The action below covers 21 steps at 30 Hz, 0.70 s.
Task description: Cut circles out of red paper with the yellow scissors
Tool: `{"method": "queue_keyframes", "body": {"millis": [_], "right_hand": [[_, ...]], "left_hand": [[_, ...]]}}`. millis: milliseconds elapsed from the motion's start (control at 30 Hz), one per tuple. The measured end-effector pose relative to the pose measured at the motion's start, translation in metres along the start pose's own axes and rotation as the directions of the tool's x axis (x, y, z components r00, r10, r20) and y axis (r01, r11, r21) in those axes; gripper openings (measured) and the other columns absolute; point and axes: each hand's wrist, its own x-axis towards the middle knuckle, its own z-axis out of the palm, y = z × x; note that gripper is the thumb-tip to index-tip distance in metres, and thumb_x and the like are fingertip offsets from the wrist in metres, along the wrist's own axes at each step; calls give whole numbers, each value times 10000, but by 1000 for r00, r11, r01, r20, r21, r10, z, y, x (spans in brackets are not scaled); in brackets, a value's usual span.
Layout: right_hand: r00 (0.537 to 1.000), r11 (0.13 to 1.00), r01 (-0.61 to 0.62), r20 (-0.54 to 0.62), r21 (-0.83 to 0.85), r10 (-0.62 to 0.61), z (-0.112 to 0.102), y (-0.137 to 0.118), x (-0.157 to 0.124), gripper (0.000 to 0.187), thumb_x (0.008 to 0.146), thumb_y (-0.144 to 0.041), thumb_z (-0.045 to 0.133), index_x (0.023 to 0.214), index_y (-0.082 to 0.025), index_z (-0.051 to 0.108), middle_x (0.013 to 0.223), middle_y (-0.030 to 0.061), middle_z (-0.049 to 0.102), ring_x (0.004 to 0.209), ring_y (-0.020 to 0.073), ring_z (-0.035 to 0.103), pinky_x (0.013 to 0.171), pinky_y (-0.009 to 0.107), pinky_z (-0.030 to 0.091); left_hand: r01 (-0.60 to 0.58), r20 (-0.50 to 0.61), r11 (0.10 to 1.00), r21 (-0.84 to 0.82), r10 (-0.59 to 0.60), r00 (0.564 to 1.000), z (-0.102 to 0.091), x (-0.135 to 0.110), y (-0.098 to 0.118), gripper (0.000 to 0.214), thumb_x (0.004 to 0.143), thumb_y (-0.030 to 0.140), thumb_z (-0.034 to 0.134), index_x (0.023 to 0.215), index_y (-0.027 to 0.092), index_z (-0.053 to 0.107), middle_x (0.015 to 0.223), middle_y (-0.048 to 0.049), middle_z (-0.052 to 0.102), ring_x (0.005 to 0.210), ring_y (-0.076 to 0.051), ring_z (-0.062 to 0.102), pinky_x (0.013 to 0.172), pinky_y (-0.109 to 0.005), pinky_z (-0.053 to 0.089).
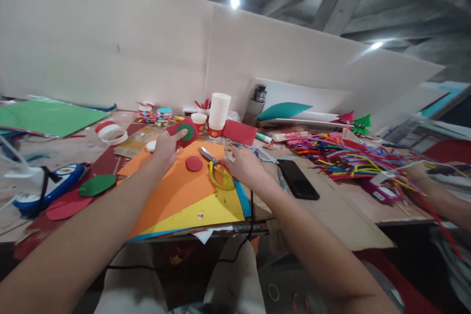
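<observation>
My left hand point(166, 148) pinches a red foam piece point(184, 132) with a green circle on it, held just above the orange sheet point(176, 191). My right hand point(243, 164) rests knuckles up on the table, its fingers curled beside the yellow-handled scissors point(218, 169); whether it grips them I cannot make out. A small red foam circle point(194, 163) lies on the orange sheet between the hands. Yellow and blue sheets point(206, 208) lie under the orange one.
A black phone point(298, 179) lies right of my right hand. Beyond it is a heap of coloured pipe cleaners point(342, 154), with another person's arm point(437, 196) at the far right. A stack of white cups point(218, 114), tape rolls point(111, 133), a green sheet point(47, 117) and a blue punch point(51, 187) surround the work area.
</observation>
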Motion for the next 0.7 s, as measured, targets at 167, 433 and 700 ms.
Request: {"method": "queue_keyframes", "body": {"millis": [167,433,700], "right_hand": [[961,973,-198,-222,-122,168,1,77,-23,469,914,-470,492,1170,-97,617,1132,199,618,1096,312,539,927,389,402],[817,724,-557,-113,-407,565,20,178,-72,867,806,-708,487,1261,30,528,1202,322,535,1148,437,512,954,491,360],[781,727,-567,27,-387,624,20,186,-69,917,750,-734,531,1228,46,576,1187,358,584,1149,463,561,906,476,433]], "left_hand": [[-7,12,1000,10,6,1000,1,1,1,228,629,45,744,838,132,715,818,-31,752,724,-132,695,794,-280,571],[-12,39,1000,25,11,999,0,5,2,227,615,78,765,830,130,714,840,-45,757,773,-166,710,829,-325,574],[17,13,999,31,-18,1000,1,2,5,252,643,40,735,875,135,714,836,-38,756,761,-156,712,826,-310,573]]}}
